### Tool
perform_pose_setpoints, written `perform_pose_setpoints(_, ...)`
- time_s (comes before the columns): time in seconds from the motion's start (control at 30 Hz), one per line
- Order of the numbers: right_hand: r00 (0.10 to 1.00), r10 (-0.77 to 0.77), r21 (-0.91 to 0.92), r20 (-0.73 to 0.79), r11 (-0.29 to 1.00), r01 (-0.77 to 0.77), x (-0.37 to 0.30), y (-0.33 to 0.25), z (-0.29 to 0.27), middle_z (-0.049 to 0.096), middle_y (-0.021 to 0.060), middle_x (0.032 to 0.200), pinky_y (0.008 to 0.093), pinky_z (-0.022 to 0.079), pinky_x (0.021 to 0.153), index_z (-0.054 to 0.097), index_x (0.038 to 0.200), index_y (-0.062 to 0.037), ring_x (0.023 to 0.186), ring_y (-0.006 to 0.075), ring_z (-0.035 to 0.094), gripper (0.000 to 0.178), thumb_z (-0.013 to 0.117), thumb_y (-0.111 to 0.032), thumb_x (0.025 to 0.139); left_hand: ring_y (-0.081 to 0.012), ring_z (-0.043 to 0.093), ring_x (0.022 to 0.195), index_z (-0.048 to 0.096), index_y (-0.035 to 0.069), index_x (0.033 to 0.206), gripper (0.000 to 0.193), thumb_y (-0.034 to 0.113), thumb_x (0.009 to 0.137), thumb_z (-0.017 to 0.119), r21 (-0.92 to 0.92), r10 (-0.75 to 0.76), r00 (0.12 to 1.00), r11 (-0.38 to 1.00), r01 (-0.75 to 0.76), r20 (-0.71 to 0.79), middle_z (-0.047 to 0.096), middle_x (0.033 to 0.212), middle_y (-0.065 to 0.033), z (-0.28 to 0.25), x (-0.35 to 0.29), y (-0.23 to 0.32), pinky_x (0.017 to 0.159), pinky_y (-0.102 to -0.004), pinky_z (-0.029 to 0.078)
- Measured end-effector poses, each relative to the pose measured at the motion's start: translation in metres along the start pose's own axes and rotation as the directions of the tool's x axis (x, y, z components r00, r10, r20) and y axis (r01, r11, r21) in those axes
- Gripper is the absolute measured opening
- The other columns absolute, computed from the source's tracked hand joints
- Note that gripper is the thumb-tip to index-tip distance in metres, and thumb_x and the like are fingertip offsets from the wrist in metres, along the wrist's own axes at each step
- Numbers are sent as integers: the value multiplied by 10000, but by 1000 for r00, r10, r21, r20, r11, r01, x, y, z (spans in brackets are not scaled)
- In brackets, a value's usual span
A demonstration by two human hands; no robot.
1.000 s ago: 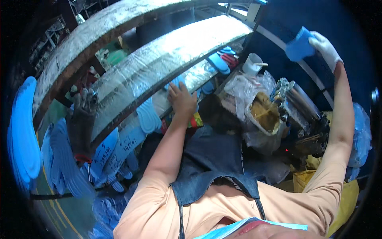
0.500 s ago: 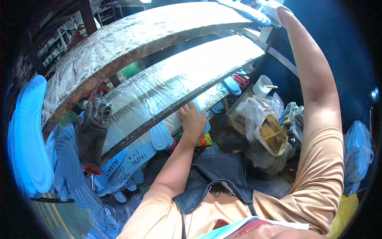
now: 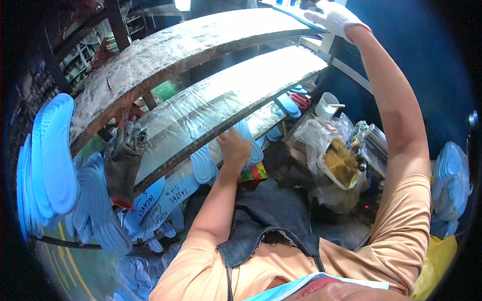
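Observation:
My right hand (image 3: 337, 21), in a white glove, reaches to the far right end of the upper shelf (image 3: 221, 27). Its fingers are spread, with the fingertips over a blue insole (image 3: 296, 16) lying there. Below the front edge of the middle shelf (image 3: 201, 118) is my bare left hand (image 3: 236, 148), beside a stack of blue insoles (image 3: 249, 140). Its fingers are bent and slightly blurred, so I cannot tell whether they hold anything. More blue insoles (image 3: 203, 165) lie just left of it on the lowest level.
Tall stacks of blue insoles (image 3: 55, 155) stand at the left. A dark work glove (image 3: 123, 160) hangs at the shelf edge. On the right are a white cup (image 3: 327, 106), a plastic-wrapped tub with brown contents (image 3: 340, 163) and bagged blue insoles (image 3: 448, 175).
My left hand has drawn slightly left and its fingers have bent, showing more of the insoles beside it. My right hand has come further into view, its fingers spread over the insole.

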State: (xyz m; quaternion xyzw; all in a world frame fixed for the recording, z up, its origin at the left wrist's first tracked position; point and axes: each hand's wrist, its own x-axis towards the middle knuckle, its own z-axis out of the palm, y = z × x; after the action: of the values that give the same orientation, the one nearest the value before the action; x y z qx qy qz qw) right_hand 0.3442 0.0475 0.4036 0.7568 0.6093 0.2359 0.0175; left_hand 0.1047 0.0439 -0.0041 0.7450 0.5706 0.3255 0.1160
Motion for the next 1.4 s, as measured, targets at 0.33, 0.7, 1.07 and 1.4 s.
perform_pose_setpoints(0.33,992,63,282,-105,959,-31,-216,100,-22,694,182,1058,383,502,879,678,1096,-41,987,316,650,423,626,-398,874,-450,564,1192,298,-28,1477,769,3,751,551,-657,658,606,-219,721,447,477,1378,-272,-113,-90,117,892,-499,576)
perform_pose_setpoints(0.7,969,46,95,241,993,-71,-296,165,9,712,115,1062,401,505,888,694,1088,-74,984,313,661,389,595,-398,897,-351,684,972,483,-127,1267,426,15,865,473,-341,724,235,0,940,648,599,1176,-284,-46,-156,284,867,-447,577)
perform_pose_setpoints(1.07,775,-199,672,600,651,-353,-290,245,113,704,38,979,339,509,837,710,1065,-94,919,194,641,276,624,-266,867,-362,578,1145,592,-13,1229,476,348,919,590,-474,286,893,875,-96,347,611,1246,-217,-11,-87,112,973,-427,447)
perform_pose_setpoints(1.4,682,129,320,720,810,-491,-279,205,119,622,2,890,298,476,701,680,1081,-65,783,124,553,266,596,-199,868,-469,366,1322,468,27,1367,709,436,823,670,302,-268,962,923,240,55,392,1425,-295,-42,-43,-61,1044,-604,350)
